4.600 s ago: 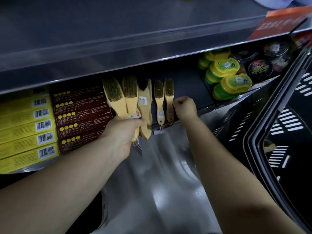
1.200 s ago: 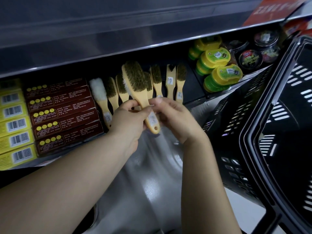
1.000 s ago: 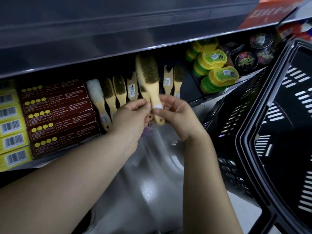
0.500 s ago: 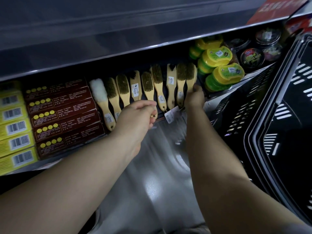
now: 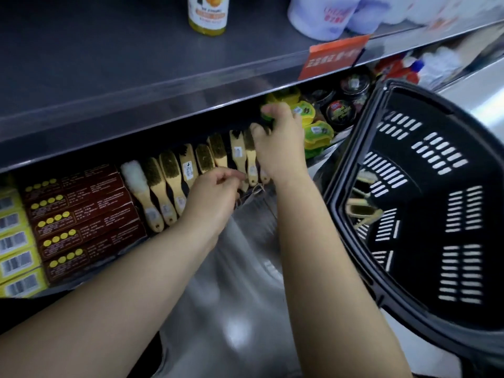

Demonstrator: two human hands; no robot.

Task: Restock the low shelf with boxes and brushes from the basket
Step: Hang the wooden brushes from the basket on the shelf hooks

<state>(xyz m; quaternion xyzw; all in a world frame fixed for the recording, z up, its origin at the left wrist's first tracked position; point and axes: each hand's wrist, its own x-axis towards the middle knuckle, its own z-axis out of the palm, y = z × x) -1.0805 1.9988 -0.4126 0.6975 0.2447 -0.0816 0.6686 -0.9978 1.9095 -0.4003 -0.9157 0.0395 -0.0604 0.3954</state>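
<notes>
A row of wooden brushes stands on the low shelf, with a white fluffy brush at its left end. My left hand has its fingers curled and pinches at the handle end of a brush in the middle of the row. Further right, my right hand lies over the head of the rightmost brush, thumb and fingers curled round it. Dark red boxes and yellow boxes are stacked left of the brushes. The black basket at the right holds a few brushes.
Green-and-yellow tins and black tins sit right of the brushes, close to my right fingers. The upper shelf overhangs the low one and carries a bottle, white packs and an orange tag. A shiny grey floor lies below.
The brush both hands held a second ago now stands at the right end of the row. My right hand slid up from its handle to its head. My left hand stayed at the handles.
</notes>
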